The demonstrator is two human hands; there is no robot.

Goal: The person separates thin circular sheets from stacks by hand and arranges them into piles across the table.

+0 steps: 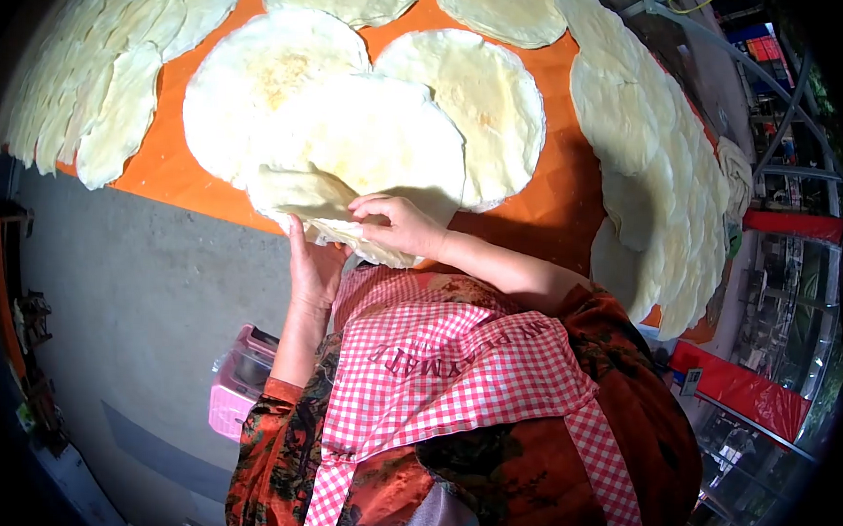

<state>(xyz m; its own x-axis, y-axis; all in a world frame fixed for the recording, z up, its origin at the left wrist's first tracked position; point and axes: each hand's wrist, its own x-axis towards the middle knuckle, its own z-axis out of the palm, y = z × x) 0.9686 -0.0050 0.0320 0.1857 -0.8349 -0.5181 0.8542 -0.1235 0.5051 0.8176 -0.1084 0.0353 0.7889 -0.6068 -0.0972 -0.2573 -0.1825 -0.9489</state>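
Note:
A large round flatbread (380, 134) lies nearest to me on the orange cloth, its near edge lifted and folded over. My left hand (316, 263) holds that edge from below, thumb up against it. On top of the folded part, my right hand (395, 226) grips the same flatbread with bent fingers. Part of my left hand's fingers is hidden under the bread. Behind the held piece, one round flatbread (231, 95) lies to the left and another (498, 116) to the right, both partly overlapped by it.
Overlapping flatbreads (120, 52) cover the table's left end, and more (669, 199) line its right side. Orange cloth (185, 192) shows between them. A pink container (232, 405) stands on the grey floor at lower left. Metal frames are at the right.

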